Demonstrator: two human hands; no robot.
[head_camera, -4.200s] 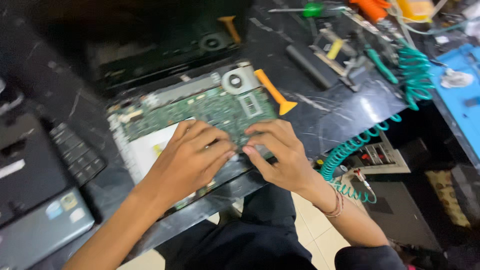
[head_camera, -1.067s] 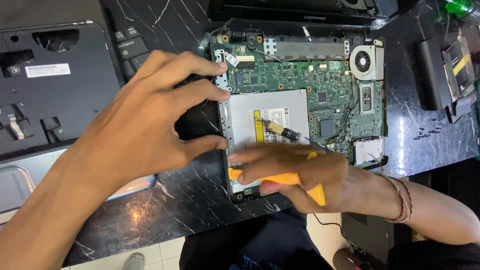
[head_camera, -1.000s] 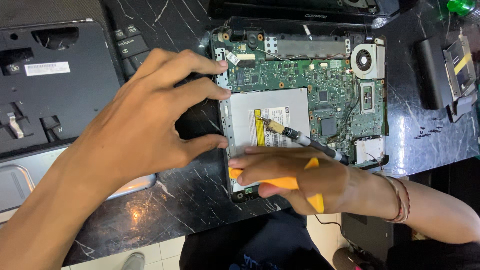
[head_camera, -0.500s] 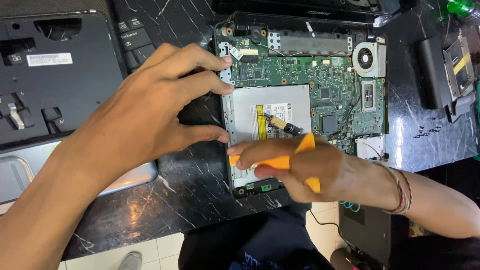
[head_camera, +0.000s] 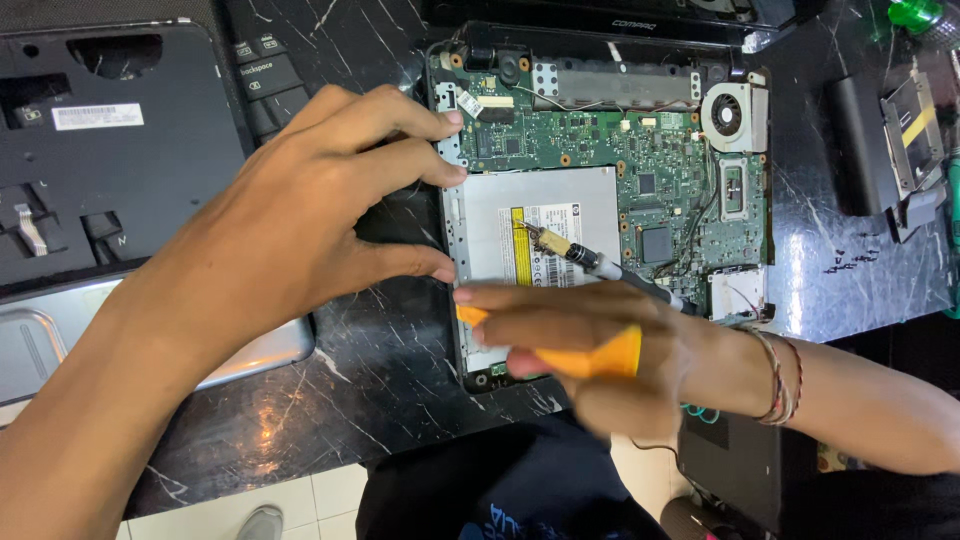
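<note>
Our left hand (head_camera: 300, 220) spreads wide, fingertips on the opened laptop's (head_camera: 600, 190) left edge; our right hand (head_camera: 590, 345) grips an orange pry tool (head_camera: 585, 358) near the tabletop's (head_camera: 340, 380) front edge.

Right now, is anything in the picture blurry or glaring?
Head view: the right hand and its orange pry tool are smeared by motion; the left hand and circuit board are sharp; light glints off the black marble table.

Opened laptop base (head_camera: 600, 200) centre on table (head_camera: 330, 400), detached cover (head_camera: 110, 170) left, drive caddy (head_camera: 905, 135) right.
</note>
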